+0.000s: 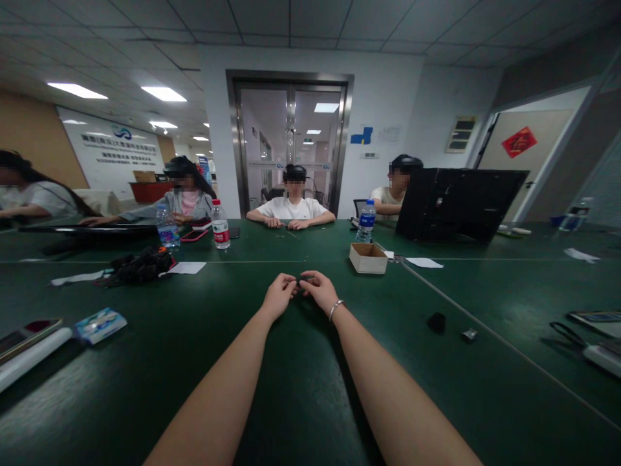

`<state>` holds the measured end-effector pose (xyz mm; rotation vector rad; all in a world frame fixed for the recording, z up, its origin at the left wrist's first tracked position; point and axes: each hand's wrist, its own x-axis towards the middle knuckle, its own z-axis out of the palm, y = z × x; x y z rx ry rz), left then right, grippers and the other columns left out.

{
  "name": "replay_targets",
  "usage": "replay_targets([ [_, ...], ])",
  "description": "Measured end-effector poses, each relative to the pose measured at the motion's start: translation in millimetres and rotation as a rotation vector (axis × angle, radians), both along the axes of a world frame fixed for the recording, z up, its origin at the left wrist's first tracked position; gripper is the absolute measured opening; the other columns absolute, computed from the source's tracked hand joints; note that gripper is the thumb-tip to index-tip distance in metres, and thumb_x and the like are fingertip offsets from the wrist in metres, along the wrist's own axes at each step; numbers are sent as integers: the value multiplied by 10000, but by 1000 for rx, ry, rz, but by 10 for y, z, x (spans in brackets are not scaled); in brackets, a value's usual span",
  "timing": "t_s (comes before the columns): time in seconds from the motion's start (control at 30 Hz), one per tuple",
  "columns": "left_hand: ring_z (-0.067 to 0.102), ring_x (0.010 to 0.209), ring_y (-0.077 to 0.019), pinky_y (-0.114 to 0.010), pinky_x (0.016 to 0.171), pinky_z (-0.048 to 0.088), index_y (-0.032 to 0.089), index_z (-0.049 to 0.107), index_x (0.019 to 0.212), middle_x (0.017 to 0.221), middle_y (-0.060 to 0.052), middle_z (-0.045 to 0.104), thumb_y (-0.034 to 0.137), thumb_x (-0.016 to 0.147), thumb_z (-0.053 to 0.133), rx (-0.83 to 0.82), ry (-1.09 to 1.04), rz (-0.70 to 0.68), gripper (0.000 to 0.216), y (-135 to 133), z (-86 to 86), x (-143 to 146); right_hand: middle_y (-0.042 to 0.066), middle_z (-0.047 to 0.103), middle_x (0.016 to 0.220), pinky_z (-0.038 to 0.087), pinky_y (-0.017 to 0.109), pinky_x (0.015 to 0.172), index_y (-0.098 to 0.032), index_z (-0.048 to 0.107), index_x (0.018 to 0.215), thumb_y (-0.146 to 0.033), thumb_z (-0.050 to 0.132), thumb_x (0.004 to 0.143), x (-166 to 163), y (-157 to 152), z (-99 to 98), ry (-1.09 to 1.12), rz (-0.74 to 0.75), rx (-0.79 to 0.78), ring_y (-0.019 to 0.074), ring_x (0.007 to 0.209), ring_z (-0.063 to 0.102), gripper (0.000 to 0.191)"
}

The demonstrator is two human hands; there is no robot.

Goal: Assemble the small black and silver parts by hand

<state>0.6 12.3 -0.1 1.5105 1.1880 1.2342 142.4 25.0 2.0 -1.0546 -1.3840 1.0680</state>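
Observation:
Both my arms stretch forward over the dark green table [310, 388]. My left hand [279, 294] and my right hand [317, 289] meet fingertip to fingertip at the table's middle, fingers curled and pinched together around something tiny and dark that I cannot make out. A thin bracelet [336, 309] circles my right wrist. A small open cardboard box [368, 257] stands just beyond my right hand.
Water bottles [220, 224] [366, 221] stand farther back, a black bundle [140, 265] and paper slips at left, a tissue pack [99, 323], two small dark parts [436, 321] at right, scissors [572, 333], an open laptop [456, 204]. Several people sit around the far side.

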Motion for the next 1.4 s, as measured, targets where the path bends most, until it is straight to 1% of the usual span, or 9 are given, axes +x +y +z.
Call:
replay_targets([
  [0.1, 582, 714, -120, -232, 625, 458, 159, 524, 915, 799, -38, 598, 246, 812, 512, 1, -13, -6, 136, 4, 4, 0, -20, 611, 630, 436, 216, 489, -163, 600, 929, -200, 658, 661, 5, 11, -8, 7, 9, 0, 78, 465, 550, 276],
  [0.33, 590, 699, -120, -244, 612, 463, 163, 525, 891, 833, -48, 613, 223, 821, 494, -1, -39, 8, 98, 28, -14, 5, -8, 624, 629, 422, 212, 482, -153, 627, 964, -232, 651, 686, 15, -2, 19, -34, -1, -5, 79, 461, 549, 290],
  [0.43, 591, 709, -122, -238, 609, 462, 168, 530, 899, 830, -47, 617, 255, 816, 505, 22, -47, -4, 122, 56, -50, -7, -10, 621, 611, 415, 203, 485, -146, 638, 955, -228, 622, 721, 15, -20, 50, -27, -15, -17, 78, 465, 556, 248],
  [0.53, 589, 741, -134, -238, 615, 463, 175, 551, 898, 823, -44, 617, 309, 793, 537, 47, -47, -12, 172, 83, -79, -33, 3, 642, 652, 405, 191, 481, -139, 638, 940, -210, 588, 751, 15, -24, 58, -14, -30, -33, 69, 465, 559, 208],
  [0.73, 564, 700, -137, -246, 621, 454, 169, 612, 874, 738, -29, 599, 368, 746, 575, 99, -5, 11, 240, 108, -73, -83, 33, 677, 751, 427, 190, 501, -134, 626, 918, -193, 606, 745, 20, 3, 25, 5, -12, -51, 69, 476, 579, 185],
  [0.87, 568, 687, -139, -254, 623, 453, 157, 613, 848, 743, -37, 614, 387, 740, 578, 75, -16, 11, 256, 123, -79, -88, 34, 681, 782, 438, 190, 515, -142, 620, 928, -175, 597, 752, 32, 27, 0, 6, 16, -47, 70, 497, 594, 181],
  [1.0, 561, 636, -133, -256, 604, 444, 152, 615, 815, 691, -30, 610, 424, 734, 578, 38, -18, 26, 287, 119, -74, -86, 32, 683, 808, 445, 191, 527, -145, 606, 961, -153, 591, 753, 38, 41, -20, 9, 47, -37, 69, 511, 602, 208],
  [1.2, 576, 664, -143, -261, 617, 451, 140, 624, 819, 717, -47, 625, 435, 696, 625, 3, -52, 13, 319, 54, -2, -80, 29, 682, 802, 452, 194, 544, -143, 601, 959, -127, 573, 763, 34, 12, 11, 21, 53, -43, 68, 514, 606, 199],
  [1.4, 594, 692, -157, -281, 644, 466, 145, 616, 850, 722, -45, 630, 359, 670, 667, 66, -87, -24, 285, 49, -5, -77, 16, 672, 715, 439, 193, 515, -139, 616, 921, -174, 586, 769, 32, 41, -8, -4, 19, -39, 75, 478, 595, 159],
])
